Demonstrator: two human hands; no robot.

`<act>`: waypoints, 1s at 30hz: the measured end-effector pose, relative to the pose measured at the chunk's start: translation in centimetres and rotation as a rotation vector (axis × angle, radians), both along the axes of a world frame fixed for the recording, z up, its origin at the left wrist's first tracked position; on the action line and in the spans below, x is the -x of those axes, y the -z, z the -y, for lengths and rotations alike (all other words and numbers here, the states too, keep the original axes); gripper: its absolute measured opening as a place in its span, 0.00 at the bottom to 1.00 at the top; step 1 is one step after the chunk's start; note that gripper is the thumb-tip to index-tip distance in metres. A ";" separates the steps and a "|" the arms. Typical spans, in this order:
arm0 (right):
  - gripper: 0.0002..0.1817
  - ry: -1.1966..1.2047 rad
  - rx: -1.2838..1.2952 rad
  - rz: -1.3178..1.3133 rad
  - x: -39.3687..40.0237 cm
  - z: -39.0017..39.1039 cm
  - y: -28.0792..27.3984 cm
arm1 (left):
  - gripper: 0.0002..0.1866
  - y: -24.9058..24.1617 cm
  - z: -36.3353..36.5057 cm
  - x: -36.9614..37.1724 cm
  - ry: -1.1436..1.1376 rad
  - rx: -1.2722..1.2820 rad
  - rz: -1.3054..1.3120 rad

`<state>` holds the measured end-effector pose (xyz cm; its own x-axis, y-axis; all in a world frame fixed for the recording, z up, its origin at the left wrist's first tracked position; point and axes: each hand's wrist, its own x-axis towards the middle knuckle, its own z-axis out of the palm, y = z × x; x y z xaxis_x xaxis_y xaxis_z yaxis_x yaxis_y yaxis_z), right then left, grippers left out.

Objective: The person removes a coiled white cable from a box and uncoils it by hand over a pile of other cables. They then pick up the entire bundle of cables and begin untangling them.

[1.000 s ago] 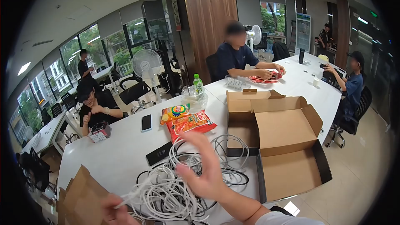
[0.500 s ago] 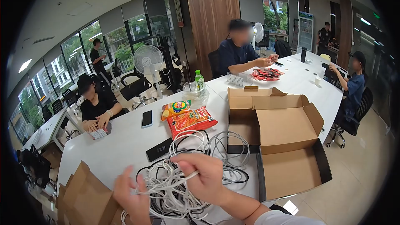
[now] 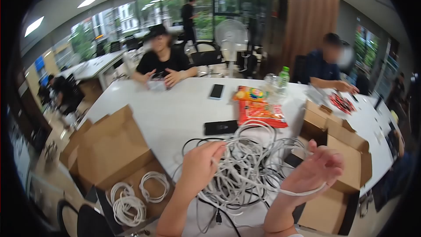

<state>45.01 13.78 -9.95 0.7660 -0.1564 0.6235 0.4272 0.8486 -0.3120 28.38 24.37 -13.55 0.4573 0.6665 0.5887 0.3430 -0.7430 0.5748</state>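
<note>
A tangled pile of white, grey and black cables (image 3: 241, 171) lies on the table in front of me. My left hand (image 3: 201, 164) is closed at the pile's left side, thumb and fingers pinched on a white cable. Over the right side of the pile, my right hand (image 3: 318, 169) is raised with its fingers curled. A strand of white cable (image 3: 302, 194) runs from the pile to the lower edge of that hand; the exact grip is partly hidden. Coiled white cables (image 3: 127, 206) sit in the open cardboard box (image 3: 112, 151) at my left.
Another open cardboard box (image 3: 351, 149) stands right of the pile. Beyond the cables are a black phone-like device (image 3: 220, 127), a red snack bag (image 3: 262, 114), a phone (image 3: 216, 91) and a green-capped bottle (image 3: 283, 79). Two people sit across the white table (image 3: 144, 118).
The view has swung left, bringing the left box and its coils into sight. My hands have moved apart, the right one outward with a white cable. The left fingers have closed into a pinch.
</note>
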 end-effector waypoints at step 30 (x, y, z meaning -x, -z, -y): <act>0.54 -0.385 1.199 1.199 2.1 1.4 -0.8 | 0.34 2.2 6.8 3.4 0.462 0.118 -0.077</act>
